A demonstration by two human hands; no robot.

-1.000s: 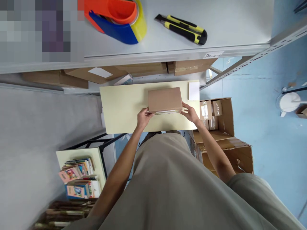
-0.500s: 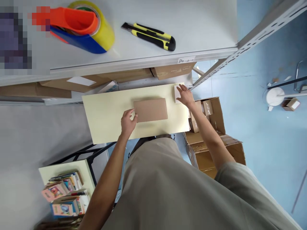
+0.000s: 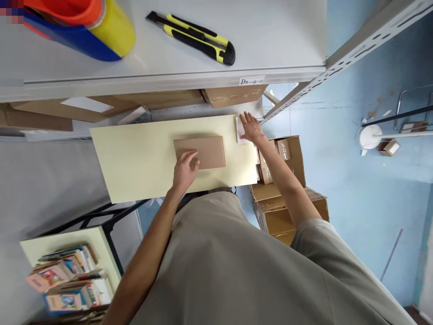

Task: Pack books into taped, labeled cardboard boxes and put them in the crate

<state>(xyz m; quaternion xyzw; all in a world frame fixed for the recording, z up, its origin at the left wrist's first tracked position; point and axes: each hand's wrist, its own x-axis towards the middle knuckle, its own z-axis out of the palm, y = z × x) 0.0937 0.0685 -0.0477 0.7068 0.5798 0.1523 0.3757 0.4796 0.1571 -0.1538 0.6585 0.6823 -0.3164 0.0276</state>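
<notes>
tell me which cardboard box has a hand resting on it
The flat closed brown box on the pale table, under the left hand. The boxes under the shelf and on the floor go untouched.

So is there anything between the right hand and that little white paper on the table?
No. The right hand lies flat right on the white paper at the table's far corner. The left hand rests on the brown box.

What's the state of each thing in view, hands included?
Brown box: closed, flat on the yellow table.
Left hand: open, resting on the box's near corner.
Right hand: open, flat on the white paper stack.
Utility knife: lying on the shelf, blade not visibly extended.
Floor carton: flaps open.
</notes>
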